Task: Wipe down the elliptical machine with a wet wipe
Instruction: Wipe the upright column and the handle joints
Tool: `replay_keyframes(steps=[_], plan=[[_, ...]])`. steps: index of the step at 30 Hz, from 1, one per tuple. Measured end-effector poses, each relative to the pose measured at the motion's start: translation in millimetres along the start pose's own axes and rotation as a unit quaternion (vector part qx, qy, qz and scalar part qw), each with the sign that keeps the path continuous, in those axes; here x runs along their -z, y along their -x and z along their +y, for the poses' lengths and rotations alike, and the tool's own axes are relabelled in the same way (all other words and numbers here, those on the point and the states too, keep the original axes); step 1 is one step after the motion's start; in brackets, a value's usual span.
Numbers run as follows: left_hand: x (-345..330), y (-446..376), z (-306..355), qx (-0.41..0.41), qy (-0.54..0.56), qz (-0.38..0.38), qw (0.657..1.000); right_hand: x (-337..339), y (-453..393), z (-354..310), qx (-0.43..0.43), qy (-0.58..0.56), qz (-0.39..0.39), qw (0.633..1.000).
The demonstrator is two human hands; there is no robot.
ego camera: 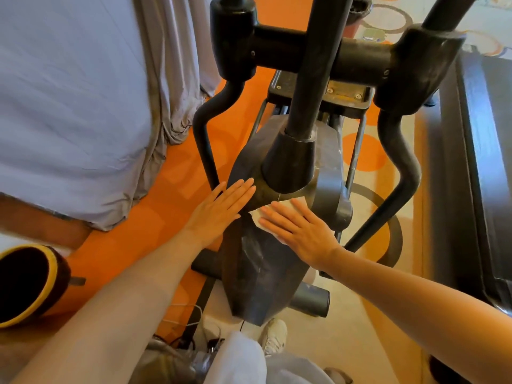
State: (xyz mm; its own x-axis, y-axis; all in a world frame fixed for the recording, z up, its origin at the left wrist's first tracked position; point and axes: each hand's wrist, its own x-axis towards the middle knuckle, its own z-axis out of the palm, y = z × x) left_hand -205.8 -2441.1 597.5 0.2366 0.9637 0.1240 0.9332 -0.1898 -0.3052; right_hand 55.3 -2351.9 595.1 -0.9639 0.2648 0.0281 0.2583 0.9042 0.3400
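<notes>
Flat, both — right hand [300, 231] pressing wet wipe [266, 217] on elliptical housing [257, 273]; left hand [219, 212] spread beside.

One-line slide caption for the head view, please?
Right hand presses wet wipe flat on elliptical's housing; left hand braces alongside.

Both bare forearms are reaching forward and slightly inward from the bottom of the view, wrists nearly straight. The left hand [219, 209] is lying flat, palm down, its fingers straight and held together, pointing up and to the right, the thumb tucked alongside. The right hand [300, 231] is also pressing flat, palm down, its fingers extended and slightly spread, pointing up and to the left toward the left hand's fingertips.
</notes>
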Motion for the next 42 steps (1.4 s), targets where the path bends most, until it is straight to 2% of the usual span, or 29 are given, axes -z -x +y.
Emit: replay_keyframes(steps=[12, 21, 30, 37, 42], plan=[[1, -4, -7, -0.036, 0.036, 0.038, 0.998, -17, 10, -4, 0.004, 0.033, 0.03, 0.999], [-7, -3, -12, -0.056, 0.086, 0.04, 0.994, -17, -7, -25, -0.02, 0.069, 0.009, 0.997], [-21, -4, -13, -0.085, 0.062, 0.069, 0.992, -21, 13, -22, 0.0, 0.062, -0.007, 0.998], [-32, -4, -16, -0.103, 0.061, 0.104, 0.987, -20, 3, -37, -0.049, 0.07, -0.025, 0.996], [-41, -6, -19, -0.104, 0.074, 0.107, 0.986, -21, -2, -41, -0.038, 0.078, -0.041, 0.995]])
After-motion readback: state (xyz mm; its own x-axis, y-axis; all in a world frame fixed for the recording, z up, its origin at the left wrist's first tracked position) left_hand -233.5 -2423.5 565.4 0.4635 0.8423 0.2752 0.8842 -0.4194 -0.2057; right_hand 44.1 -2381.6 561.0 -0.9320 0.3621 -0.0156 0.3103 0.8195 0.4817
